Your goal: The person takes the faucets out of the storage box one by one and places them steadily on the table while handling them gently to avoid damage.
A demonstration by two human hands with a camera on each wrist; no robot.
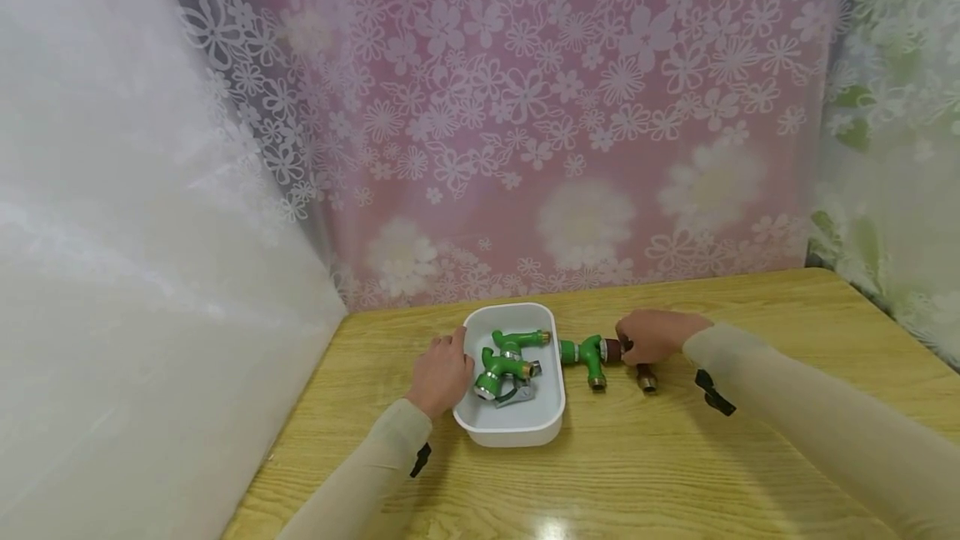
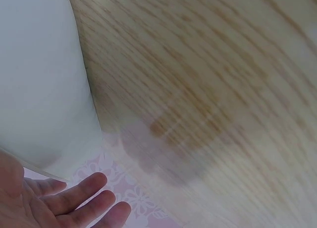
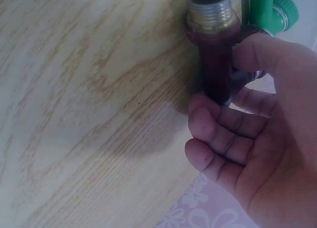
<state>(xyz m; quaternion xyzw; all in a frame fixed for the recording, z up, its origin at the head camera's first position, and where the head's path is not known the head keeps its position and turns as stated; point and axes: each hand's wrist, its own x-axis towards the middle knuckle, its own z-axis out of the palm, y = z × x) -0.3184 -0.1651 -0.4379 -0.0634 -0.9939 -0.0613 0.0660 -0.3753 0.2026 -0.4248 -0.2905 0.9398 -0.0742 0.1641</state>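
Note:
My left hand point(image 1: 438, 373) holds the left rim of a white plastic tub point(image 1: 517, 438), thumb over the inner side; its other fingers extend loosely in the left wrist view. Two green taps point(image 1: 497, 370) with brass threaded ends lie inside the tub, above a small grey metal piece point(image 1: 519, 397) they partly cover. With thumb and fingers, my right hand point(image 1: 654, 337) grips a dark red tap point(image 3: 215, 64) right of the tub, its threaded brass end showing. Between this tap and the tub's right wall lies another green tap point(image 1: 592, 357).
The wood-grain table point(image 1: 637, 473) carries everything. A pink flowered curtain point(image 1: 570, 148) hangs along its back edge, a white sheet point(image 1: 150, 273) along the left, and a pale leafy curtain point(image 1: 900, 190) on the right.

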